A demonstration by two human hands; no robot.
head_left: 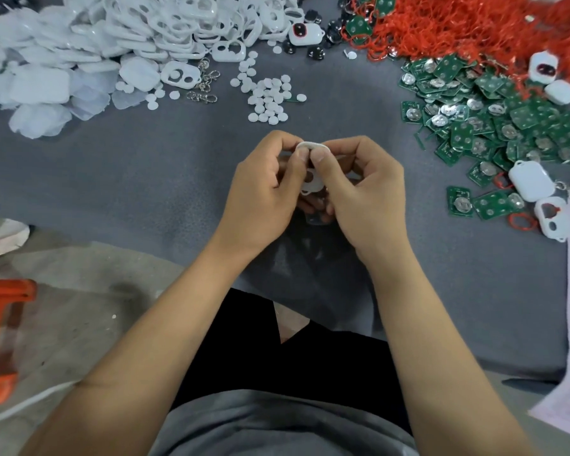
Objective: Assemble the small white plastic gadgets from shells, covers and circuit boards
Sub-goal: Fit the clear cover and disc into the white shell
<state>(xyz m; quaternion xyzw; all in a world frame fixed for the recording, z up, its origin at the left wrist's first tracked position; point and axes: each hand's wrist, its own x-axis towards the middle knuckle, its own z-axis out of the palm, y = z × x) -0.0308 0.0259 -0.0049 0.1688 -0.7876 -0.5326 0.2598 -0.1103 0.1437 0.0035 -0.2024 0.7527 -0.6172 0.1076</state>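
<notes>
Both my hands meet over the middle of the grey cloth around one small white plastic gadget [311, 182]. My left hand [264, 192] grips its left side and my right hand [359, 189] grips its right side. Both thumbs press on its upper face, near the top rim. Cut-out holes show in the lower part of the shell; its inside is hidden by my fingers. A heap of white shells and covers [139, 31] lies at the far left. Green circuit boards [494, 116] are piled at the right.
Small white round discs [270, 97] and a few metal clasps [204, 90] lie ahead of my hands. Red loops [468, 24] are heaped at the far right. Finished white gadgets [530, 181] sit at the right edge. An orange object [0, 337] stands on the floor at left.
</notes>
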